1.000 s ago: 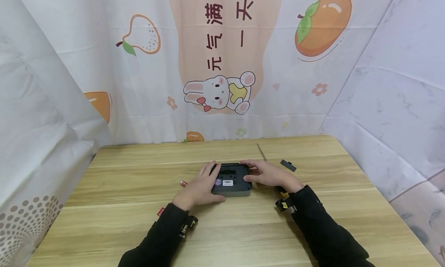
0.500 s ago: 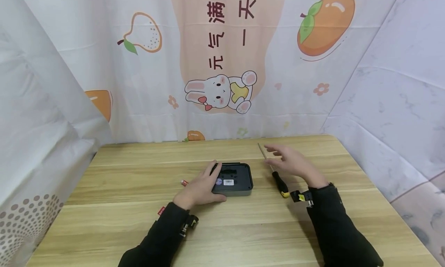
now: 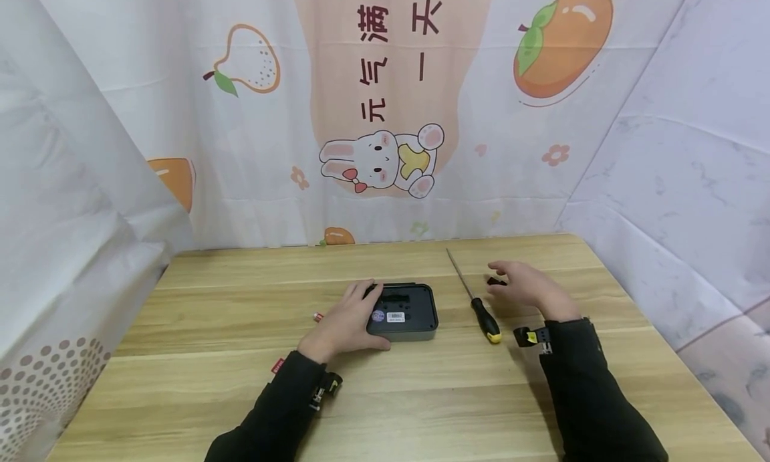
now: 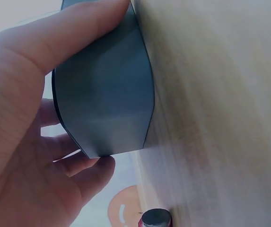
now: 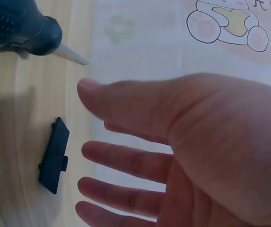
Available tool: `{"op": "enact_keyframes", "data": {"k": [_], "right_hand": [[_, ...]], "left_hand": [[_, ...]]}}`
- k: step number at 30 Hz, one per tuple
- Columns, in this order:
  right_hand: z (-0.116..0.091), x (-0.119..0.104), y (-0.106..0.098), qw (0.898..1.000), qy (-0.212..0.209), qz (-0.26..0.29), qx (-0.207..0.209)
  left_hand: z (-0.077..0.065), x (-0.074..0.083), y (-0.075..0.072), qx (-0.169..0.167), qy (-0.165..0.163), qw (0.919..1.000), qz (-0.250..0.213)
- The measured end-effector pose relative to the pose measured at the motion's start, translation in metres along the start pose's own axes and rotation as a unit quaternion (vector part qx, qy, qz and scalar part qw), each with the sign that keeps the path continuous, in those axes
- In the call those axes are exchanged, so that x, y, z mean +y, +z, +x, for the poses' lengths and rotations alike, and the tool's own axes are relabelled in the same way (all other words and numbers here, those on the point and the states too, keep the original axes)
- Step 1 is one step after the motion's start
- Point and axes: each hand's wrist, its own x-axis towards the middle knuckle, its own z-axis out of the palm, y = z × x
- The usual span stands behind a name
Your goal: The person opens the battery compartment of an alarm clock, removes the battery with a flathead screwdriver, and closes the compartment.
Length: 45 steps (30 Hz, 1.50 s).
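Note:
My left hand [image 3: 345, 325] grips the left end of a dark rectangular device [image 3: 416, 311], thumb on its near side and fingers round the far side. The device lies on the table; a barcode label, a round sticker and a dark slot show on its upper face. In the left wrist view its smooth grey side [image 4: 104, 90] fills much of the picture. My right hand [image 3: 529, 289] hovers with fingers apart and nothing held. Below its fingertips lies a small black battery cover [image 5: 54, 156] with tabs on its edges, partly hidden by the hand in the head view.
Between the device and my right hand lies a screwdriver [image 3: 484, 320] with a black and yellow handle, its tip toward the back curtain. Left of my left hand is a battery [image 3: 318, 317]; another red-wrapped piece [image 3: 277, 366] shows beside the sleeve. Curtains [image 3: 240, 148] border the table.
My right hand has let go of the device's right end and moved right, past the screwdriver, to over the battery cover. My left hand and the device have stayed put.

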Motion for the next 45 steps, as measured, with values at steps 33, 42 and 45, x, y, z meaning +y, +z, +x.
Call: {"op": "enact_keyframes", "data": {"k": [33,42,45], "right_hand": [[0.008,0.013,0.013,0.997,0.05,-0.055,-0.003],[0.008,0.012,0.014,0.997,0.053,-0.062,0.0],[0.008,0.012,0.014,0.997,0.051,-0.064,0.001]], "left_hand": [[0.0,0.0,0.0,-0.001,0.002,0.9999,0.014],[0.0,-0.001,0.0,-0.001,0.007,0.9998,0.019],[0.0,-0.001,0.001,0.0,0.008,0.9998,0.017]]}}
